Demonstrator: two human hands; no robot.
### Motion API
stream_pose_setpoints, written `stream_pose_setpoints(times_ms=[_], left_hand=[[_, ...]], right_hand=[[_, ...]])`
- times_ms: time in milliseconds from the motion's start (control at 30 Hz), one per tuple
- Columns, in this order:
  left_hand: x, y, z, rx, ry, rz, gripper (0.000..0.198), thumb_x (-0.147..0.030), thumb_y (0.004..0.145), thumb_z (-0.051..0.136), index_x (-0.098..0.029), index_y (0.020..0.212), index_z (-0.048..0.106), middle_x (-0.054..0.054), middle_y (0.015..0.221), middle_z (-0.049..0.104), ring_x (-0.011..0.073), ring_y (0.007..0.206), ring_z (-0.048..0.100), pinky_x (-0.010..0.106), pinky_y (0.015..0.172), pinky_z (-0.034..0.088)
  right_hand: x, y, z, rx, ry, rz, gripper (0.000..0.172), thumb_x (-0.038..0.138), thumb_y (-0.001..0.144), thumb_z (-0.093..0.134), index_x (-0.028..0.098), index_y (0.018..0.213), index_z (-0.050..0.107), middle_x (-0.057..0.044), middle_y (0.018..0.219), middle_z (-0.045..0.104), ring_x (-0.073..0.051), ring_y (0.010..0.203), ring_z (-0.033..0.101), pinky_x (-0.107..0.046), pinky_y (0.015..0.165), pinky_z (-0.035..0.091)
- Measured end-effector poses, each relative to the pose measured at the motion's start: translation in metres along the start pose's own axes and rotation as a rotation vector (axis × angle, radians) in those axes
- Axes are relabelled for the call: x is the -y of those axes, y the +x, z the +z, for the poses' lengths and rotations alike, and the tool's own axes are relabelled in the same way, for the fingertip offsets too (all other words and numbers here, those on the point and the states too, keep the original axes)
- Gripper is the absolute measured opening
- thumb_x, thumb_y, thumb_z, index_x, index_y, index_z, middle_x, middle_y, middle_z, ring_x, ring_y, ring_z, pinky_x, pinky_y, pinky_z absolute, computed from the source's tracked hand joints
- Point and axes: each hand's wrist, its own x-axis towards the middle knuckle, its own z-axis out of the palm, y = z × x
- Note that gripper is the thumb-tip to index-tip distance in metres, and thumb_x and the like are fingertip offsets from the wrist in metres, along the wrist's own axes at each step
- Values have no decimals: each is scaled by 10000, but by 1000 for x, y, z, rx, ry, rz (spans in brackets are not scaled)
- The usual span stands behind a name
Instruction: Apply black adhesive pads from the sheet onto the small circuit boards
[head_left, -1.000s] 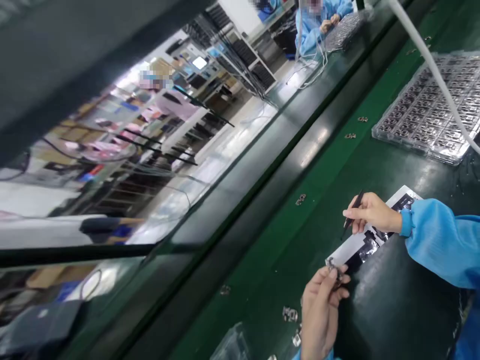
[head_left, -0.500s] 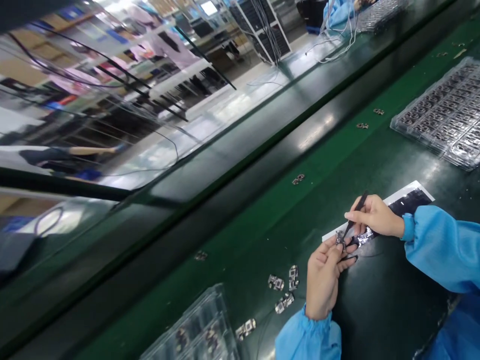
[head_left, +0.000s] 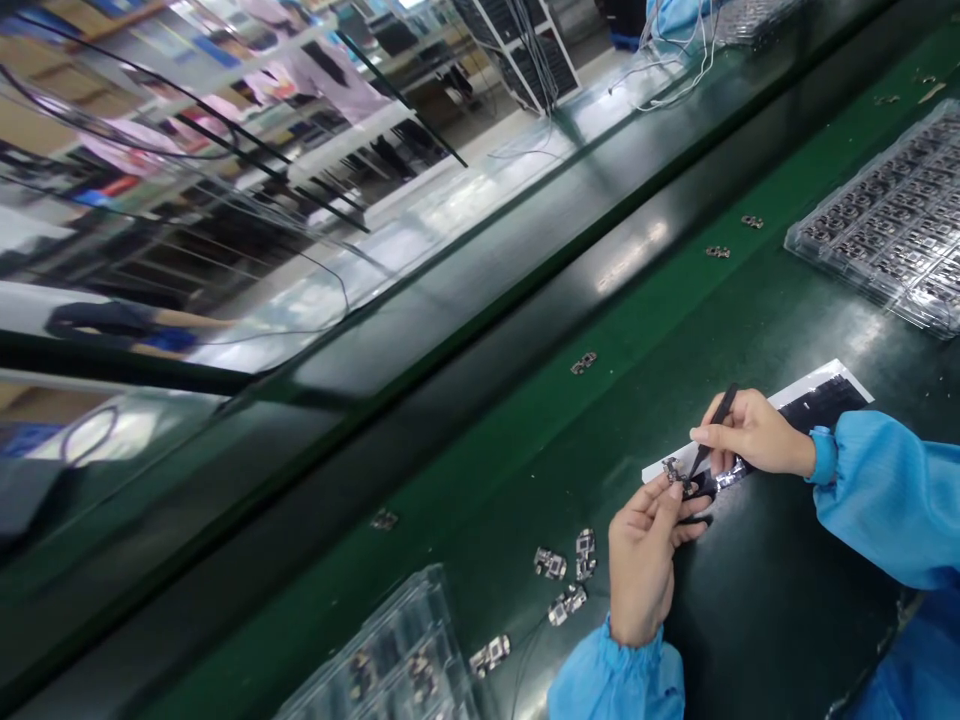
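My left hand (head_left: 646, 565) pinches a small circuit board (head_left: 677, 474) between thumb and fingers. Above and to its right, my right hand (head_left: 750, 432) holds black tweezers (head_left: 721, 412), their tips at the board. Beneath both hands lies a white sheet (head_left: 855, 376) with black adhesive pieces (head_left: 814, 405) on it, partly covered by my fingers. Several loose boards (head_left: 566, 605) rest on the green surface left of my left hand.
A clear tray (head_left: 397, 660) with a few boards is at the bottom, and a fuller tray (head_left: 885, 215) at the right. Single boards (head_left: 583, 362) lie along the green strip (head_left: 517, 415). Beyond the dark rail are people and a blue sleeve (head_left: 671, 18).
The board in my left hand has turned a little, its upper end now tilted left. The tweezers remain at it, and the camera view has shifted slightly.
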Motion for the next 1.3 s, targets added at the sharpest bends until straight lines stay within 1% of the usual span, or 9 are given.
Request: stream_pose_setpoints(times_ms=[100,267,500,633,900,1133,1233,1300], left_hand=[[-1,0,-1,27,13,-22,373,-287,619,757,-103,920,637,81,831,689,195,753,677,219,560,541],[-1,1,-2,54,34,-32,358,-266,619,757,-97,913,645,70,758,695,193,736,680,228,597,543],[-1,1,-1,63,66,-48,369,-272,618,757,-87,916,643,92,791,706,192,733,681,216,601,537],[-1,2,-1,71,79,-39,342,-267,634,746,-89,906,640,75,754,701,167,688,674,212,600,535],[-2,1,0,63,106,-26,303,-249,631,744,-94,862,622,45,696,682,152,662,666,207,589,532],[0,1,0,41,150,-15,275,-242,631,739,-87,820,614,34,636,669,127,601,650,190,567,519],[-1,2,-1,48,147,-18,262,-242,629,740,-90,798,609,33,626,668,124,591,648,189,568,516],[-1,2,-1,51,144,-21,259,-243,626,742,-93,789,606,32,621,668,123,586,647,187,563,514]], right_hand=[[-2,1,0,9,-22,14,337,409,648,717,131,657,528,16,421,579,-104,373,563,-173,361,436],[-5,2,0,17,-67,50,345,408,633,728,134,657,519,29,402,560,-102,367,560,-163,349,429],[-4,3,0,23,-87,73,355,413,628,731,130,654,517,32,400,555,-97,361,560,-156,346,433],[-2,2,1,31,-93,85,348,404,627,734,134,650,517,40,397,545,-94,362,555,-157,347,434],[-3,1,2,23,-78,92,324,363,626,744,141,650,509,43,420,541,-94,375,554,-160,347,428],[-6,-1,3,32,-100,37,305,368,651,718,138,668,518,36,450,542,-96,389,550,-169,364,424],[-5,-6,5,36,-145,-50,255,328,677,694,135,677,528,21,514,564,-100,423,565,-179,389,436],[-3,-9,5,45,-242,-158,197,287,703,668,129,684,552,9,532,575,-97,438,561,-179,401,427]])
